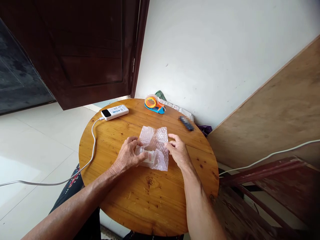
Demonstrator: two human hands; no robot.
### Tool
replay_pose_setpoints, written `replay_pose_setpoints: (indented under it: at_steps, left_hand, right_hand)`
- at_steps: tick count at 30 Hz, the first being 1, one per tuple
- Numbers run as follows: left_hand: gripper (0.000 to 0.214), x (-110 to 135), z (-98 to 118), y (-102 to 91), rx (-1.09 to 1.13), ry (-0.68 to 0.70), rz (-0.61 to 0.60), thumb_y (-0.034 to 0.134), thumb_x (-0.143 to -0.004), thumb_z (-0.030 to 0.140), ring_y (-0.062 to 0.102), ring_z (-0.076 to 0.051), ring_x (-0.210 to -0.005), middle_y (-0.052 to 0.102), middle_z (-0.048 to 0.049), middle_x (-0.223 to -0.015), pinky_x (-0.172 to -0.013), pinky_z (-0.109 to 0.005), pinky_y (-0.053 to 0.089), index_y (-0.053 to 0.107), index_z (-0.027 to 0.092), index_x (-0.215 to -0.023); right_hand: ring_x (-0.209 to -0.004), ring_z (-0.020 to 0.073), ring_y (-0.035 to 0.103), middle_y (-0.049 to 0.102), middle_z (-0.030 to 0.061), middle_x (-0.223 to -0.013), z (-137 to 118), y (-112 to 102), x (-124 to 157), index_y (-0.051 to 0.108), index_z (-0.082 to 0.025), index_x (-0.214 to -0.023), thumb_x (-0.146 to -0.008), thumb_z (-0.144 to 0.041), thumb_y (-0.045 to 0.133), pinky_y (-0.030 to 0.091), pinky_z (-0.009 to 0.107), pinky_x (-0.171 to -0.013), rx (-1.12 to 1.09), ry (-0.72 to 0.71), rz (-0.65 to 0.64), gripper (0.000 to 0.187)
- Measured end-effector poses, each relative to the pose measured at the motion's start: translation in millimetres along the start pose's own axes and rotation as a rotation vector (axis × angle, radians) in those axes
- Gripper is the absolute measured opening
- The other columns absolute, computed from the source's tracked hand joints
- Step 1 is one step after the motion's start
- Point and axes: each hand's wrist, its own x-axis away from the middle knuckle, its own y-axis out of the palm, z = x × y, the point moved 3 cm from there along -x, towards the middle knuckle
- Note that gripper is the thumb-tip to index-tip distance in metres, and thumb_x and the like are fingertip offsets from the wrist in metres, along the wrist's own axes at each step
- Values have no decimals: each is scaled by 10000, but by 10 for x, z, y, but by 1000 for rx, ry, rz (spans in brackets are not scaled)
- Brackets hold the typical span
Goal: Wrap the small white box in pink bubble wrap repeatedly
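A sheet of clear bubble wrap [160, 135] lies spread on a round wooden table [150, 206]. On its near part rests a small white box [150, 157] with faint red print, partly covered by a fold of the wrap. My left hand [128, 152] grips the box from the left, thumb across its top and fingers bent at the wrap's left edge. At the right edge of the wrap is my right hand [179, 151]. Its thumb tip touches the plastic, while the index finger reaches out apart from it; the remaining fingers are partly hidden.
An orange and blue tape dispenser [154, 104] stands at the back. Beside it lies folded printed paper [178, 108], then a pixelated dark object [186, 123]. A white power bank [115, 112] with a cable [93, 133] sits back left. A wall [200, 60] rises behind.
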Motion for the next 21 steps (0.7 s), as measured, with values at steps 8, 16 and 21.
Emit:
replay_pose_setpoints:
  at_steps: [8, 16, 21]
  left_hand:
    - [356, -159, -257, -190, 193, -281, 232, 600, -669, 393, 557, -153, -616, 640, -24, -760, -558, -256, 437, 664, 142, -914]
    - [177, -9, 69, -221, -101, 284, 318, 533, -841, 267, 607, -222, -995, 674, -66, -1033, -874, -380, 503, 667, 197, -933]
    - [172, 80, 258, -208, -205, 416, 152, 501, -924, 253, 606, -234, -1061, 716, -67, -1050, -964, -434, 463, 666, 205, -924]
  right_hand:
    - [-717, 217, 650, 708, 19, -735, 13, -158, -9, 587, -196, -1210, -760, -242, 587, 412, 287, -639, 519, 30, 108, 453]
    - [-642, 182, 604, 667, -3, -680, -148, -234, 64, 634, -227, -805, -807, -294, 589, 394, 268, -603, 509, -39, 227, 80]
    - [-761, 178, 653, 719, 33, -851, -321, -126, 131, 675, -214, -856, -877, -281, 514, 498, 276, -705, 185, -444, 143, 176]
